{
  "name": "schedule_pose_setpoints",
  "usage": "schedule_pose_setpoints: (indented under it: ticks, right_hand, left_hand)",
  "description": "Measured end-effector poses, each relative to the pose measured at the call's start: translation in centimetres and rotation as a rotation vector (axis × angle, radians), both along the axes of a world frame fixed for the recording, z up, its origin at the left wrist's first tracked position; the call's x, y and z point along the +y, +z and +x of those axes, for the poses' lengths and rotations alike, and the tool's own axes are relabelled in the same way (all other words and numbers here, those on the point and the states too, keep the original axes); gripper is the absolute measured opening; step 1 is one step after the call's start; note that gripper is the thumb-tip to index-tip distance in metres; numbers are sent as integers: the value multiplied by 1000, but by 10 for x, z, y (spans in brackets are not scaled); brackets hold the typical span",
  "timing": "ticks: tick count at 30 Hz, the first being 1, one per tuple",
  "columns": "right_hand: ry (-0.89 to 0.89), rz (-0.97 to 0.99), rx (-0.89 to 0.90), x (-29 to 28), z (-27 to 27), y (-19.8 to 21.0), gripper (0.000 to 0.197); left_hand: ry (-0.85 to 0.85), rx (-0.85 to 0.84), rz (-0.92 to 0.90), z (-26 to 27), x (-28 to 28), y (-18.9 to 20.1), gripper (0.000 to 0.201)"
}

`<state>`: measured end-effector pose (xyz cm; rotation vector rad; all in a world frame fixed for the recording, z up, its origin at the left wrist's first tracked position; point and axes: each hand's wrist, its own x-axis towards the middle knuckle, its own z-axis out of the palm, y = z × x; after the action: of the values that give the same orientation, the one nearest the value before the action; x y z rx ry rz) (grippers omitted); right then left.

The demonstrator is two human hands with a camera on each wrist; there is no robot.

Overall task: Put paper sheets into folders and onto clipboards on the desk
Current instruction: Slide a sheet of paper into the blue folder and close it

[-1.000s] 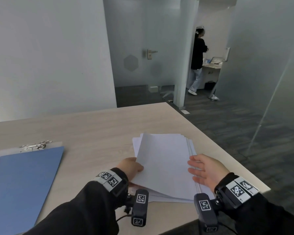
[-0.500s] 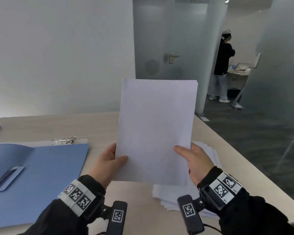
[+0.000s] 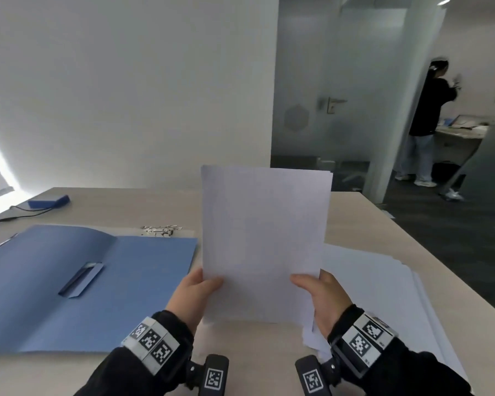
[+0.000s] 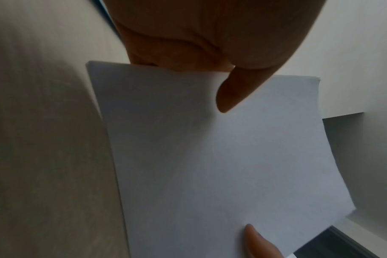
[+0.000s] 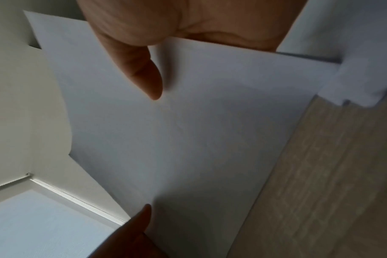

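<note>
Left hand [image 3: 193, 295] and right hand [image 3: 323, 298] are pinching an upright sheaf of sheets [image 3: 265, 241], thumbs in front. Blue folder [image 3: 103, 284] is lying open and unfilled (clipboard [image 3: 162, 230] too); filing is likely just beginning, with the paper stack [image 3: 383, 295] still waiting.

I count two hands, left hand [image 3: 193, 292] and right hand [image 3: 320, 298], one held bundle of sheets [image 3: 265, 241], one paper stack [image 3: 383, 295] at three o'clock, one open blue folder [image 3: 77, 284] at nine o'clock, one clipboard clip [image 3: 160, 229], one blue box [image 3: 48, 201] at ten o'clock, one person [image 3: 429, 124] at two o'clock
</note>
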<state>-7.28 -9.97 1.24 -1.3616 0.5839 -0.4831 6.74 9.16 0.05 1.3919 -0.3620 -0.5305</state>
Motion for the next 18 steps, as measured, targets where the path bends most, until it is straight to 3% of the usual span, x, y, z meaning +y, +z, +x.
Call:
schedule_pose_setpoints:
  ticks: [2,6,9,13,18]
  right_hand:
    - [14,-6,18,1,1,-3,32]
    - [28,-90,30,5,4,4,16]
    - [86,-168,26,13,10,9,20]
    - [85,-175,31,19,26,7,20]
    - [54,-55,22,33,47,6,16]
  left_hand:
    - [21,-10,34,-2,1,-5,33]
    - [50,-39,45,0,11,6,22]
    - [35,-99,92,8,31,22,18]
    - [105,-221,376,39,78,30,30]
    - [64,-181,813,82,138,18,45]
